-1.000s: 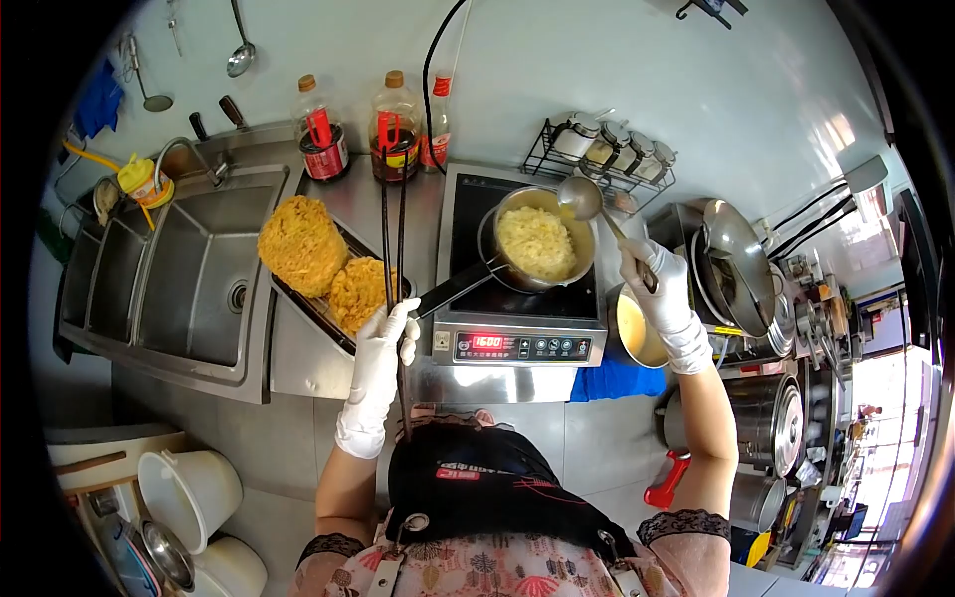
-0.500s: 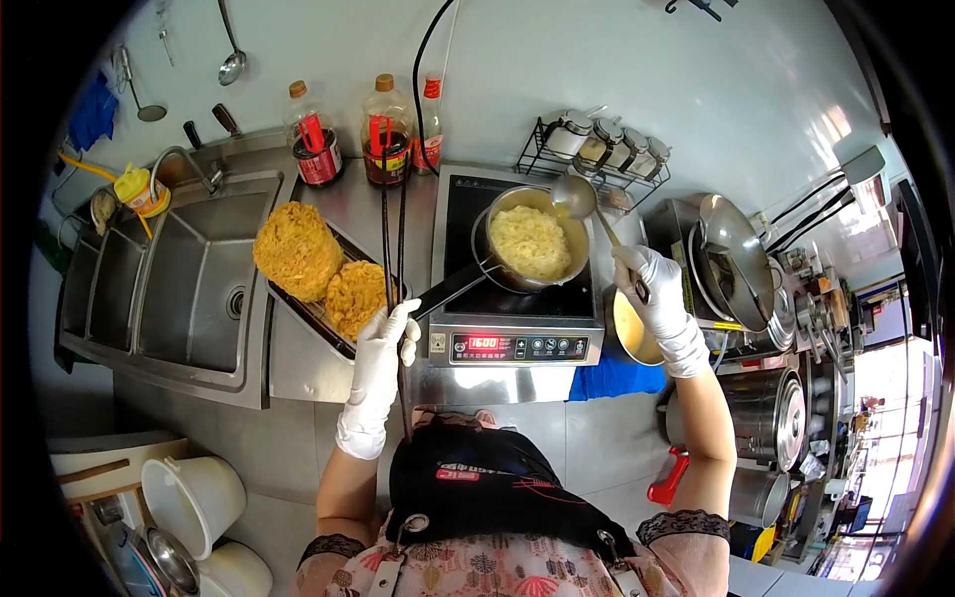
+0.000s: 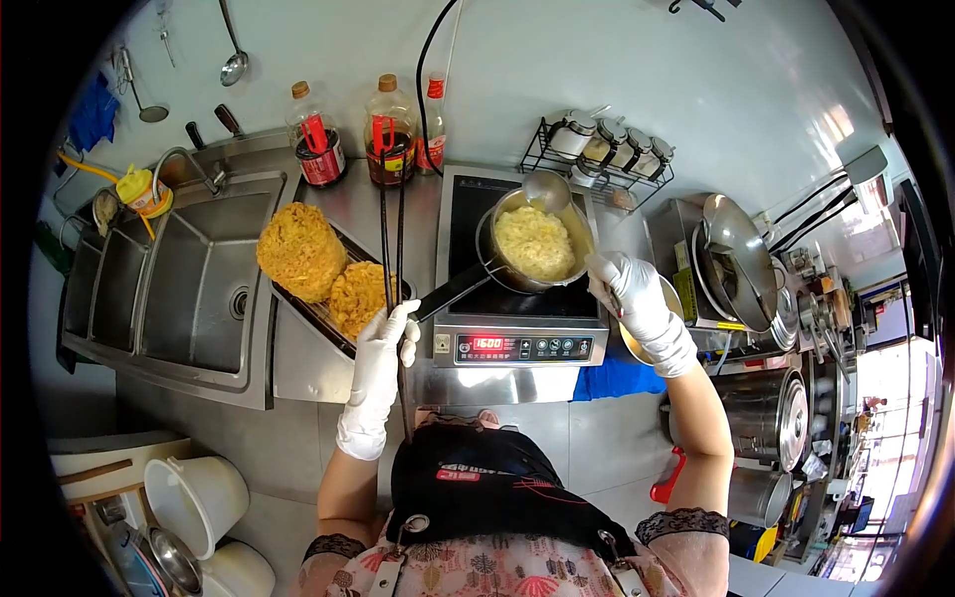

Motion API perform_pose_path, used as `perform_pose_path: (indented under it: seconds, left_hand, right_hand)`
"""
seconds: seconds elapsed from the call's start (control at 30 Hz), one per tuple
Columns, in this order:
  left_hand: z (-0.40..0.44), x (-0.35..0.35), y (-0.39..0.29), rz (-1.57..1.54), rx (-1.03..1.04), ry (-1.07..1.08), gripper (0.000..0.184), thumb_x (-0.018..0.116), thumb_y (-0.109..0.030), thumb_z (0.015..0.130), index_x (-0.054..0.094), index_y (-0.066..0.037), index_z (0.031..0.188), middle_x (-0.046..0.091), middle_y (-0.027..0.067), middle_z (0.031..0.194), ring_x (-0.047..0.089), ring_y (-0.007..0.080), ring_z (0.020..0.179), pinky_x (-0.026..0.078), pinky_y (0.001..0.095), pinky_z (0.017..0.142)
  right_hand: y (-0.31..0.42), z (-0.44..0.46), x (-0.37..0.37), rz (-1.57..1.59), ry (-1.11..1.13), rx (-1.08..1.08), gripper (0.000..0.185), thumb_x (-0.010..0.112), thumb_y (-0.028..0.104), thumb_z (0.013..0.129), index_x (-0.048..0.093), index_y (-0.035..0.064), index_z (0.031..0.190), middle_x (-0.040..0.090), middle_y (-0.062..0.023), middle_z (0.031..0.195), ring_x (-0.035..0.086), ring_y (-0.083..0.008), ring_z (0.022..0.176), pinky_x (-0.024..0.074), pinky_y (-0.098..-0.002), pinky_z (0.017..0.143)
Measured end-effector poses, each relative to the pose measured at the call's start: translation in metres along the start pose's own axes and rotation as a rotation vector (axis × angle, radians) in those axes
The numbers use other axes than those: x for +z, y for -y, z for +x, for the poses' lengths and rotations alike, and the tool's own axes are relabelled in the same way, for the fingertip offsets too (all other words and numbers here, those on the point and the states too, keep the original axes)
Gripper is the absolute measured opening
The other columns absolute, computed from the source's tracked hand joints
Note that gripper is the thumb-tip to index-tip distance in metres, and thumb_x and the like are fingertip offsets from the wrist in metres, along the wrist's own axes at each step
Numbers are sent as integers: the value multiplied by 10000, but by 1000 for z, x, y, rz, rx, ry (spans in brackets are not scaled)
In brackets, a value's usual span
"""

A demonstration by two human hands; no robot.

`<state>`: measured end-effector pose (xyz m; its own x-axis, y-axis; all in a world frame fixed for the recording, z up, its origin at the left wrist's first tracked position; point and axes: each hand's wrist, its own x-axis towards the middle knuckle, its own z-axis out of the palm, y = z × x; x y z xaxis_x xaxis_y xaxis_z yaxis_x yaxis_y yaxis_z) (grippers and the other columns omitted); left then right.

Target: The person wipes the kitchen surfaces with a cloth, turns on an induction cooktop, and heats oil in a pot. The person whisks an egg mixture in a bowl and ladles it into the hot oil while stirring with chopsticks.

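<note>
My gloved left hand [image 3: 378,348] is closed around a pair of long dark chopsticks [image 3: 400,219], which point up and away from me. The black handle [image 3: 453,293] of the saucepan [image 3: 487,231] ends right at its fingers; whether they grip it too I cannot tell. My gloved right hand [image 3: 637,298] is closed on a ladle [image 3: 546,191], its bowl at the far rim of the saucepan. Pale yellow, lumpy food [image 3: 534,243] fills the pan, which sits on an induction cooker [image 3: 463,214]. A bowl of yellow liquid [image 3: 637,346] is partly hidden under my right hand.
Two golden fried-looking cakes [image 3: 300,253] lie on a dark tray [image 3: 343,346] at the left, beside a steel sink [image 3: 189,298]. Sauce bottles [image 3: 388,129] and a rack of seasoning jars [image 3: 573,134] stand along the wall. A wok [image 3: 741,259] is at the right.
The ladle's bowl has moved left, from the pan's right edge to over its far rim. My right hand has shifted slightly left and down. My left hand stays put.
</note>
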<state>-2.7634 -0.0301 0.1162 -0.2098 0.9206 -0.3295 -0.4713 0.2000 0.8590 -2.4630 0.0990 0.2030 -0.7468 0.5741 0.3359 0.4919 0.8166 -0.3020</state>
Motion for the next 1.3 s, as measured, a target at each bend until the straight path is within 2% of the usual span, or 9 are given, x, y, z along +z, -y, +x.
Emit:
perform_pose_path:
  seconds: [0.03,0.1,0.23,0.3,0.43,0.5,0.73,0.83,1.3]
  left_hand:
    - [0,0,0,1,1,-1,300,508,-247,963,600,1,1105,521,-14,699,408,43,519,339,191,468]
    - [0,0,-2,-3,-4,1,298,508,-247,963,601,0,1102,520,-15,699,407,42,519,337,190,468]
    - [1,0,-4,-4,-7,13,296,507,-250,963,602,-4,1096,521,-17,701,406,41,520,336,189,467]
    - [2,1,-3,-6,-8,15,302,507,-254,963,599,0,1097,522,-16,701,406,41,520,336,189,467]
    - [3,1,-2,7,0,19,322,506,-263,963,589,14,1105,522,-12,700,408,42,520,339,190,468]
    - [3,2,-3,13,0,19,327,505,-264,963,587,19,1105,522,-11,700,407,43,520,340,191,469]
    - [4,3,-2,21,0,33,322,497,-259,967,589,16,1108,520,-6,701,404,47,522,341,192,471]
    - [2,5,-4,14,-13,32,314,495,-253,968,591,11,1106,521,-6,701,405,48,523,342,193,472]
    - [1,10,1,16,-11,20,304,502,-239,965,592,12,1111,525,-5,701,407,46,523,343,190,469]
  right_hand:
    - [1,0,0,0,0,0,154,484,14,883,525,101,1003,450,-14,625,460,-162,520,402,-279,505]
    - [2,1,1,-90,31,27,287,624,4,665,467,112,880,492,-24,670,543,-235,622,441,-340,520]
    - [0,-1,5,-135,-25,-29,338,644,16,663,487,106,948,497,-32,688,548,-239,631,451,-348,521]
    - [0,-1,4,-49,-54,-41,226,489,14,869,510,125,1065,424,0,609,433,-152,501,388,-273,501]
    - [6,1,-7,-119,-80,-93,302,521,3,822,504,110,1104,419,-1,600,439,-157,499,385,-278,494]
    - [5,-1,-11,-286,-74,-135,426,677,8,663,494,80,1041,524,-64,766,565,-248,671,460,-358,536]
    - [-1,-13,25,-415,-89,-228,419,662,60,700,491,4,1079,530,-100,866,569,-240,715,486,-343,574]
    - [-4,-20,36,-446,-15,-204,427,658,69,694,488,6,1080,507,-93,842,557,-233,693,484,-340,564]
    - [4,-22,28,-392,-74,-168,423,647,70,702,489,8,1089,503,-94,844,553,-236,702,479,-338,562]
